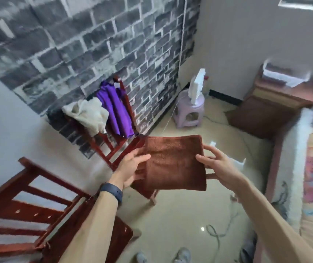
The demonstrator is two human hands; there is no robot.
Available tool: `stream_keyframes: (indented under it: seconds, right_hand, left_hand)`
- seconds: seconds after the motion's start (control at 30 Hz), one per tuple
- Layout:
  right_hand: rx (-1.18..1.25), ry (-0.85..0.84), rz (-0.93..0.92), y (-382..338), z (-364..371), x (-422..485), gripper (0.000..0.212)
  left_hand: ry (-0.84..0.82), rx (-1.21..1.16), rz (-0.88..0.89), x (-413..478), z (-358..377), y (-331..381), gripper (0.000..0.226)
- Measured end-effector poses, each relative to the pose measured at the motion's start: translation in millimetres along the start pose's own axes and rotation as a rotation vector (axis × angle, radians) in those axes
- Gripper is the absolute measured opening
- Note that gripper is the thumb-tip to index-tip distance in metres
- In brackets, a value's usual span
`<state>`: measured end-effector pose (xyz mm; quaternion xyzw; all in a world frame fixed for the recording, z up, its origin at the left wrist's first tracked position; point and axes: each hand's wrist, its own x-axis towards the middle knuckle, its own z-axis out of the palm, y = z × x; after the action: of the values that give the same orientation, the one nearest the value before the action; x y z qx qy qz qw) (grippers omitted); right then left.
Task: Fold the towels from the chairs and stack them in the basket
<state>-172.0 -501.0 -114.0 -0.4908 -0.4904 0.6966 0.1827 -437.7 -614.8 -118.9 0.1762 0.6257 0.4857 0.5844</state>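
Support 1: glossy beige tiled floor (190, 215), which I log across the middle of the view. Standing or lying on it:
- 8 o'clock: near red slatted wooden chair (28, 205).
- 10 o'clock: far red wooden chair (112, 149) by the brick-pattern wall. A purple cloth towel (116, 112) and a crumpled cream towel (89, 114) hang side by side over its frame.
- 1 o'clock: lilac plastic stool (189, 114), carrying an upright white object (196, 88) too blurred for me to identify.
- 2 o'clock: brown wooden cabinet (266, 107), with a blurred white item (283, 73) on top.
- 3 to 4 o'clock: bed with white fleecy edge (292, 158).
- 6 o'clock: looping grey cable (216, 236).
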Motion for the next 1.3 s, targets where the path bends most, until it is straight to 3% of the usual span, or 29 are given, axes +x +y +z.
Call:
stream_keyframes:
  seconds: [0.43, 0.8, 1.3]
  right_hand:
    - [0.185, 0.382, -0.207, -73, -194, 23, 0.036]
    - [0.269, 0.570, -0.212, -149, -319, 160, 0.035]
    - [0.393, 0.673, -0.115, -204, -521, 331, 0.029]
  left_hand:
    - [-0.342, 0.262, 0.123, 141, 222, 129, 0.024]
    - [-0.457, 0.268, 0.014, 339, 353, 219, 0.022]
    - [-0.527, 0.418, -0.075, 573, 547, 282, 0.025]
